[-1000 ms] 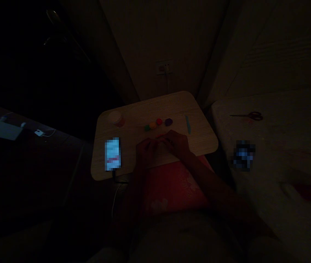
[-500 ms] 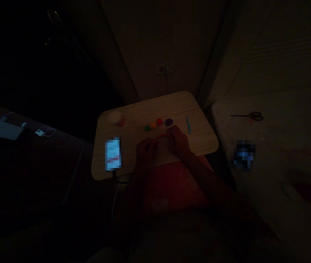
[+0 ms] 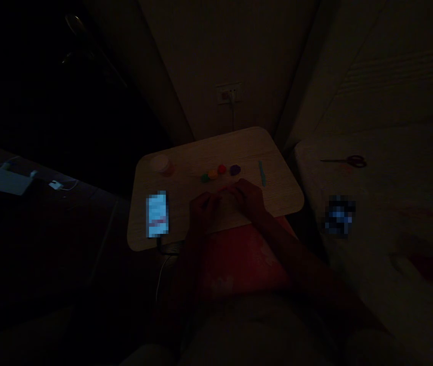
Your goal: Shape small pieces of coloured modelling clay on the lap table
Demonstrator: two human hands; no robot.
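Note:
A small orange-red strip of modelling clay [image 3: 224,188] spans the gap between my hands, low over the table. My right hand [image 3: 250,198] has its fingers bent round the strip's right end. At the other end, my left hand [image 3: 202,207] is closed in a pinch; darkness hides the exact grip. Just beyond lie a green lump [image 3: 205,178], a yellow-orange lump [image 3: 212,174], a red lump [image 3: 221,169] and a purple lump [image 3: 235,170]. A light blue modelling knife [image 3: 263,173] rests to the right of them.
The room is very dark. On the wooden table [image 3: 186,152] stand a lidded tub [image 3: 160,163] and a lit phone [image 3: 157,214] with a cable. Scissors [image 3: 348,161] and a blurred-out object [image 3: 339,217] lie on the pale surface at right. A wall socket [image 3: 229,93] is behind.
The fingers of my right hand have shifted slightly over the strip, so less of it shows. My left hand stays nearly in place. The view is a bit darker.

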